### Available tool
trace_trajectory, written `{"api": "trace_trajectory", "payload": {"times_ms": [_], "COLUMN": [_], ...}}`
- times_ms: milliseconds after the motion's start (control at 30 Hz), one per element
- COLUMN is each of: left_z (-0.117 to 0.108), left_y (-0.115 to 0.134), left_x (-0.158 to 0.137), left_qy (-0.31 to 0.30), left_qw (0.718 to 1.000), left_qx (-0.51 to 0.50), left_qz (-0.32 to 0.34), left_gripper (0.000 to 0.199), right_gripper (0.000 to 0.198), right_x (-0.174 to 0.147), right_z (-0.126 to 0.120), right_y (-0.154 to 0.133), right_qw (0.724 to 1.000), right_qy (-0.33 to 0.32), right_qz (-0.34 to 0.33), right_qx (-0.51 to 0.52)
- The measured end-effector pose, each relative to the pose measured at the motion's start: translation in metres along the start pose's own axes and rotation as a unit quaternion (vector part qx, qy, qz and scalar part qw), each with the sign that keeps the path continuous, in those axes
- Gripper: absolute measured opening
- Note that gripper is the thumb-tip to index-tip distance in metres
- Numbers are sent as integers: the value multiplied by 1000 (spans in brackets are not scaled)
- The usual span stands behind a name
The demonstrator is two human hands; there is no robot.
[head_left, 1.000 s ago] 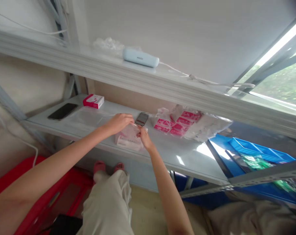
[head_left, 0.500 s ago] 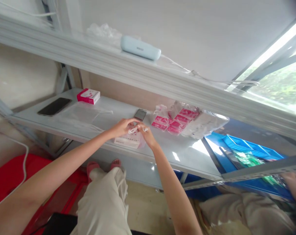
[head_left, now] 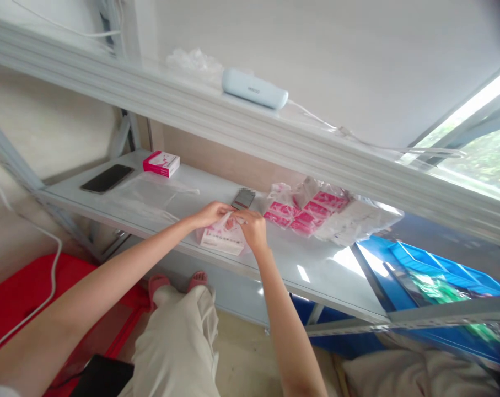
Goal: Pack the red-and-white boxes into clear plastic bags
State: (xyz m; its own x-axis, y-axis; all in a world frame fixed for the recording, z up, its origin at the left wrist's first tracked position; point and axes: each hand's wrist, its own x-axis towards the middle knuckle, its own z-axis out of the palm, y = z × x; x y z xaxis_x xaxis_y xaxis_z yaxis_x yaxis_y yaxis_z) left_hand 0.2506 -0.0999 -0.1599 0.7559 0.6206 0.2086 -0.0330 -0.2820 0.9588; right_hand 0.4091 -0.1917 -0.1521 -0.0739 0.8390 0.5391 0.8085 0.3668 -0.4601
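Both hands meet over a clear plastic bag (head_left: pixel 229 223) with a white and pink box (head_left: pixel 221 240) inside, resting near the shelf's front edge. My left hand (head_left: pixel 214 214) is closed, its fingertips pinching the bag's gathered top from the left. From the right, my right hand (head_left: pixel 252 225) is closed on the same gathered plastic, thumb and fingers close to those of the left. Just behind the hands lies a small dark-screened device (head_left: pixel 243 199). To the right, several pink boxes in clear bags (head_left: pixel 305 212) lie in a group.
A pink and white box (head_left: pixel 162 164), a dark phone (head_left: pixel 108 178) and a flat clear bag (head_left: pixel 150 193) lie on the grey shelf (head_left: pixel 316 267). Above is a ledge with a pale blue case (head_left: pixel 254 89). Blue bins (head_left: pixel 448 264) stand at right, a red stool (head_left: pixel 35 292) at lower left.
The white strings that stood out at the bag's top no longer show. My right hand has turned further over the bag. The whole view has shifted slightly.
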Motion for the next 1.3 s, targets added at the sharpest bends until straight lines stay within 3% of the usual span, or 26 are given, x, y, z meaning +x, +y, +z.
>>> {"api": "trace_trajectory", "payload": {"times_ms": [67, 133, 200, 300, 400, 467, 600, 767, 867, 933, 1000, 1067, 1100, 1200, 1300], "left_z": [2, 3, 0, -12, -30, -41, -48, -46, -46, -42, -28, -3, 14, 68, 107], "left_y": [-1, 1, 5, 9, 4, -4, -22, -24, -15, -8, -4, -5, -7, -18, -22], "left_x": [3, 1, -2, -10, -17, -22, -28, -25, -26, -35, -53, -78, -91, -125, -134], "left_qy": [-22, 25, 96, 126, 96, 66, 45, 27, 38, 103, 273, 488, 561, 586, 502], "left_qw": [1000, 998, 978, 903, 818, 786, 778, 774, 811, 847, 860, 821, 797, 806, 810], "left_qx": [-3, 60, 182, 386, 535, 585, 604, 614, 568, 504, 412, 285, 217, 16, -188], "left_qz": [-3, 10, 47, 137, 189, 188, 168, 153, 138, 134, 124, 88, 59, -87, -238], "left_gripper": [15, 11, 13, 18, 17, 17, 18, 17, 20, 24, 26, 22, 20, 17, 15], "right_gripper": [26, 19, 15, 19, 20, 17, 13, 11, 12, 20, 31, 41, 44, 43, 33], "right_x": [-5, -6, -6, -11, -34, -56, -89, -88, -82, -76, -68, -55, -49, -35, -38], "right_z": [9, 12, 11, 3, 0, 5, 19, 27, 26, 20, 14, 11, 11, 20, 35], "right_y": [2, 4, 5, -3, -25, -42, -60, -65, -70, -66, -51, -26, -12, 23, 35], "right_qw": [997, 991, 988, 986, 977, 974, 979, 989, 992, 996, 999, 985, 972, 937, 928], "right_qy": [38, 70, 87, 102, 134, 135, 99, 25, -30, -27, 33, 113, 133, 70, 1], "right_qz": [20, 35, 29, -4, -2, -1, -16, -41, -86, -80, -17, 90, 142, 249, 245], "right_qx": [-62, -105, -127, -136, -163, -180, -175, -137, -84, -32, 30, 95, 129, 235, 283]}}
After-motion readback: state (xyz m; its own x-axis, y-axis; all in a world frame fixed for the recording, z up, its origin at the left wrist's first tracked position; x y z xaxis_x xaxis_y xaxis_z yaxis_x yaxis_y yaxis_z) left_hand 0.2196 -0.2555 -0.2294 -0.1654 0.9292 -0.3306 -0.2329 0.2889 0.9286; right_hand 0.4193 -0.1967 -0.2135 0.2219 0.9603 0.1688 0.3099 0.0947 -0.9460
